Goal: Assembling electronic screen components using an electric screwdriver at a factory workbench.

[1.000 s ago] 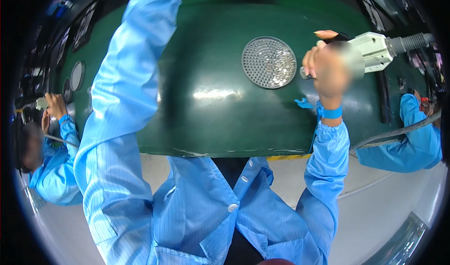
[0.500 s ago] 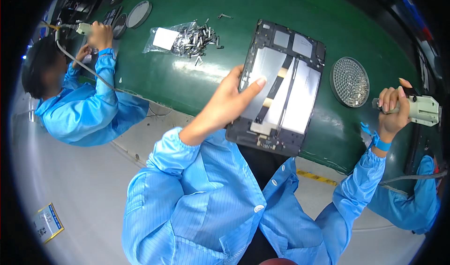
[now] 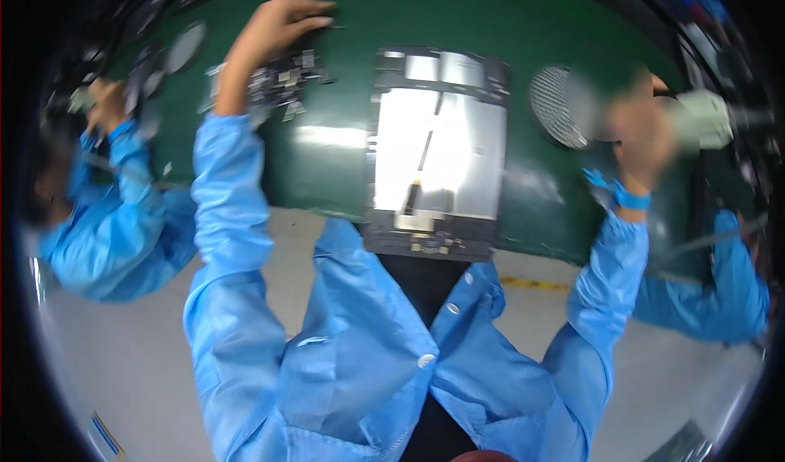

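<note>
My left hand [image 3: 282, 24] reaches to the far left of the green bench. Thumb and fingertips close on a small metal part [image 3: 336, 27], whose exact kind is too small to tell. A heap of small metal parts [image 3: 282, 82] lies beside and below that wrist. My right hand [image 3: 642, 131], smeared by motion, grips a pale powered hand tool [image 3: 702, 120], probably an electric screwdriver. Flat on the bench in front of me is an opened tablet [image 3: 470, 159], its silvery battery cells and dark frame showing; neither hand touches it.
A round dish of small screws [image 3: 558, 106] stands between the tablet and my right hand. Another round dish [image 3: 186, 47] is at the far left. One co-worker [image 3: 123, 225] sits to the left; a blue sleeve [image 3: 707, 298] of another person shows at right.
My left hand has let go of the tablet and moved far left to a small metal part. The tablet now lies straighter on the bench. The right hand still holds the tool.
</note>
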`<state>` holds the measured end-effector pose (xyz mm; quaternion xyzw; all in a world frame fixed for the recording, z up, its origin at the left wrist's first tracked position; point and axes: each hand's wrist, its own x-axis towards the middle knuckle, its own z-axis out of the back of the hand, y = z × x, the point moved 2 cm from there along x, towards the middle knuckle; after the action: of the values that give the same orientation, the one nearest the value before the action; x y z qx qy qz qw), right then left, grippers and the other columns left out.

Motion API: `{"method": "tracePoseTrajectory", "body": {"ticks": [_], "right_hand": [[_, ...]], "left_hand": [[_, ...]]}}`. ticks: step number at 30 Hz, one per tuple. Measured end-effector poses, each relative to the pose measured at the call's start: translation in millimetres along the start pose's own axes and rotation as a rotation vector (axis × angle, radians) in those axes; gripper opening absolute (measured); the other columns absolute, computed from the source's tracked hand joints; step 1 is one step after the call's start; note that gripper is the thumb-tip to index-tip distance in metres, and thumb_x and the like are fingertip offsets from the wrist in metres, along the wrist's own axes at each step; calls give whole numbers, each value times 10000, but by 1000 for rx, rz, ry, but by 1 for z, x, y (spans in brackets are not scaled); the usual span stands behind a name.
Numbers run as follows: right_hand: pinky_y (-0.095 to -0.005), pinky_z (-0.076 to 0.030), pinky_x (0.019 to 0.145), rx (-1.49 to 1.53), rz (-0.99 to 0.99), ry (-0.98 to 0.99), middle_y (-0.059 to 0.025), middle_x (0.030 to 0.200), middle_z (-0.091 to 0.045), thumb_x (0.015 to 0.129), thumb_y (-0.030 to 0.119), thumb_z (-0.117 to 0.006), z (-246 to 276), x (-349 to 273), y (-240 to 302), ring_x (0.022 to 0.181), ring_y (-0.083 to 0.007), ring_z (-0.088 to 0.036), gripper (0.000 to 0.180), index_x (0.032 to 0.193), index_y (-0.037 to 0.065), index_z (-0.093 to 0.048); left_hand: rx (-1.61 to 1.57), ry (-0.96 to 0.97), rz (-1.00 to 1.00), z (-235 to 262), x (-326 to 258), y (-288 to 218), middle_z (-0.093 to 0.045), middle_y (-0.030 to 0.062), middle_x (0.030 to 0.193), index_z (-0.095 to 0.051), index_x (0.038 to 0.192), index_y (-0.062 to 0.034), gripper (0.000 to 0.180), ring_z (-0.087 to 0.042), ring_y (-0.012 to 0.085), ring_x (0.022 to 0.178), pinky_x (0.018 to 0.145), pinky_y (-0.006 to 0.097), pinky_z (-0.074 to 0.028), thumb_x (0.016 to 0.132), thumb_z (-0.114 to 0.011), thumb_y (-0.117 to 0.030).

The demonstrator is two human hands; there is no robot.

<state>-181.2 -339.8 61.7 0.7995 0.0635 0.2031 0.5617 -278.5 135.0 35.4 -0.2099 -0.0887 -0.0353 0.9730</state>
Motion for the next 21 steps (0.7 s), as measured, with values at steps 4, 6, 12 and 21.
{"method": "tracePoseTrajectory", "body": {"ticks": [4, 6, 12, 21], "right_hand": [[-324, -414, 443, 90, 98, 89, -36, 565, -429, 904, 77, -587, -15, 6, -5, 434, -143, -436, 230, 1090, -57, -613], [-320, -393, 454, 51, 104, 90, -17, 555, -381, 919, 115, -530, -19, 4, -4, 434, -130, -394, 224, 1075, -38, -580], [-314, -374, 466, -3, 71, 70, 4, 551, -340, 931, 136, -451, -24, 11, -14, 443, -109, -356, 302, 1159, -34, -552], [-317, -376, 469, 17, 53, 119, 3, 549, -337, 937, 145, -430, -21, 10, -28, 446, -110, -357, 300, 1156, -19, -553]], "left_hand": [[-37, -45, -16, -8, -6, -5, -614, 79, 868, -735, 1039, -24, 211, -588, 192, 757, 694, 302, -470, 888, -693, -165], [-54, -108, -87, -14, -6, -6, -632, 86, 898, -683, 918, 22, 162, -589, 194, 754, 699, 298, -472, 897, -679, -138], [-44, -116, -19, -14, -9, -3, -659, 117, 929, -620, 1000, 24, 165, -622, 221, 811, 747, 324, -491, 930, -643, -123], [83, -430, 5, -8, -14, -3, -719, 92, 1059, -666, 1197, -76, 248, -696, 189, 984, 842, 284, -522, 962, -625, -142]]}}
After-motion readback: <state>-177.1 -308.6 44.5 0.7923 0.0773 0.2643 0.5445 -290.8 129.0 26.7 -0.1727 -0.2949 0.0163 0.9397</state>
